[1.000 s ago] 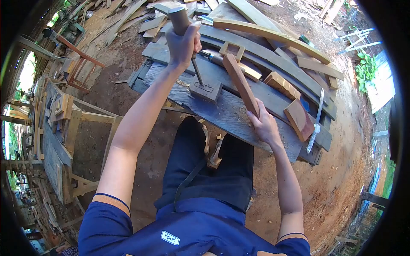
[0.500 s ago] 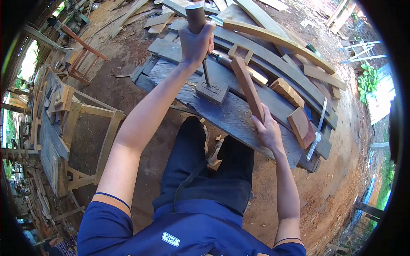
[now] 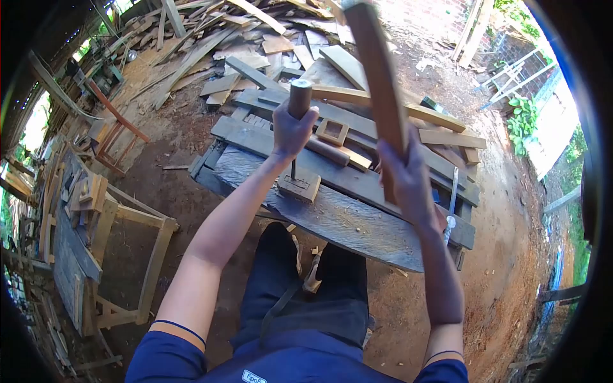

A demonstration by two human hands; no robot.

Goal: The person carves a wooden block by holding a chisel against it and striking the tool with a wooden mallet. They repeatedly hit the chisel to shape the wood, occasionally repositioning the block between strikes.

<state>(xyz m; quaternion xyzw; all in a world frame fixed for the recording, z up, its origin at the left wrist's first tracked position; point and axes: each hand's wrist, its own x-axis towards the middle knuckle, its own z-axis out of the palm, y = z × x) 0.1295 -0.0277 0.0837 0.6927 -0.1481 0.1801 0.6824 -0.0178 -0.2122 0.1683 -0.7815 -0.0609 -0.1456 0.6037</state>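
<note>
The left hand (image 3: 290, 131) is closed tight around the wooden handle of a chisel (image 3: 299, 99). The top of the handle sticks out above the fist, and the thin steel shank drops straight down below it. The chisel stands upright, with its tip set into the top face of a small wooden block (image 3: 299, 186). The block therefore lies directly under this grip, joined to it only by the shank, and the hand itself is clear of the block.

The block rests flat on the near part of the tabletop (image 3: 357, 226), a dark, weathered plank lying on other boards, close to its front edge and just beyond the person's knees.

The right hand (image 3: 403, 175) is closed in a full grip around the lower end of a long wooden bar (image 3: 380, 76). The bar is raised, rising steeply up and slightly left from the fist to the top of the view. Its upper end is higher than the chisel handle and off to the right of it, and the two do not touch.

Between the two hands, farther back on the boards, lies a square wooden frame (image 3: 332, 131). A thin metal tool (image 3: 452, 198) lies near the right end of the tabletop. A pile of scrap wood (image 3: 255, 38) covers the dirt ground behind.
</note>
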